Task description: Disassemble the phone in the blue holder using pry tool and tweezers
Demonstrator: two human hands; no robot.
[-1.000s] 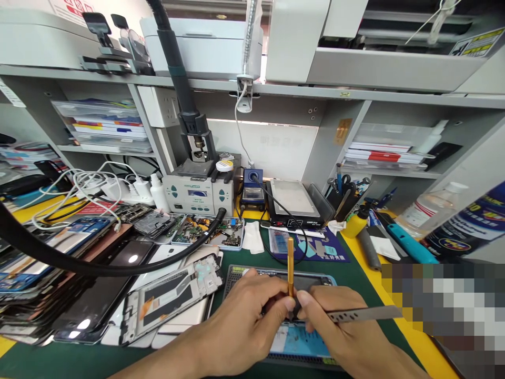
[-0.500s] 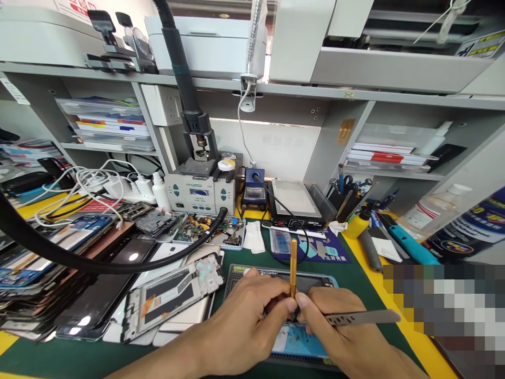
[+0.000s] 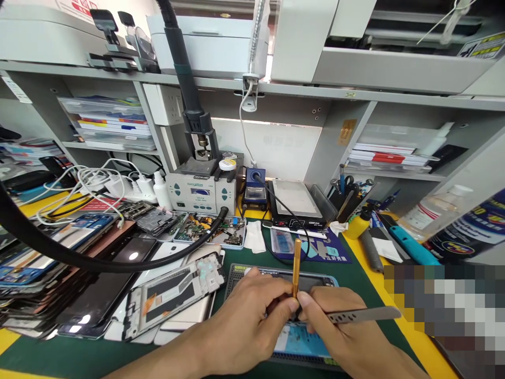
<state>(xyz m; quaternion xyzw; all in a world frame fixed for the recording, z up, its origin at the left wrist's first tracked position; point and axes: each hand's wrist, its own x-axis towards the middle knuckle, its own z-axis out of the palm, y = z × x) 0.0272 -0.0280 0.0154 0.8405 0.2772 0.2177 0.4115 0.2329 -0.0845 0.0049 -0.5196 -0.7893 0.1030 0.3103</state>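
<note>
A slim gold screwdriver (image 3: 296,266) stands nearly upright over an opened phone (image 3: 303,339). My left hand (image 3: 252,316) is closed, its thumb and forefinger pinching the lower shaft. Against the other side of the shaft rests the thumb of my right hand (image 3: 339,321). That hand is also closed around grey metal tweezers (image 3: 366,315), whose broad end sticks out to the right. Their tips are hidden by my fingers, and so is the screwdriver's tip. The phone lies on a dark perforated pad (image 3: 235,272), with black parts at its far end and a light-blue area nearer me.
A bare phone frame (image 3: 173,295) lies left of the pad, beside stacked phones (image 3: 98,284). Behind are a tray of circuit boards (image 3: 209,231), a hot-air station (image 3: 201,192) and a heating plate (image 3: 295,205). A black hose (image 3: 130,265) arcs across the left side.
The screwdriver's top leans slightly further right. Both hands keep nearly the same place and grip; the whole view has shifted a little.
</note>
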